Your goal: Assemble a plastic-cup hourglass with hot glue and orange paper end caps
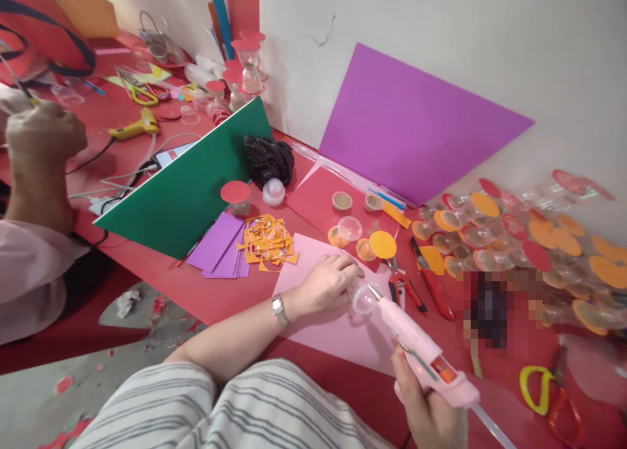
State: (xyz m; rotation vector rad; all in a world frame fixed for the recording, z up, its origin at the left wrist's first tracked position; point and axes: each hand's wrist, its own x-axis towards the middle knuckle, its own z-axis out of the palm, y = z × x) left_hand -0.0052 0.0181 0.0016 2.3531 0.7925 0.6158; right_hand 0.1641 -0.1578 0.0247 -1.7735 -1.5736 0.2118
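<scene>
Red tabletop [235, 299], white wall [441, 44] on the far side; my left hand [327, 282] grips a cup [363, 301], right hand [434, 416] a glue gun [416, 335].

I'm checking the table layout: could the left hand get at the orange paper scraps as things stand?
Probably yes: the orange paper scraps lie nearby with nothing standing between, though the left hand would likely have to release the clear plastic cup first.

Bright, soft light fills the view, with blurred edges and a pixelated patch [490, 312].
</scene>
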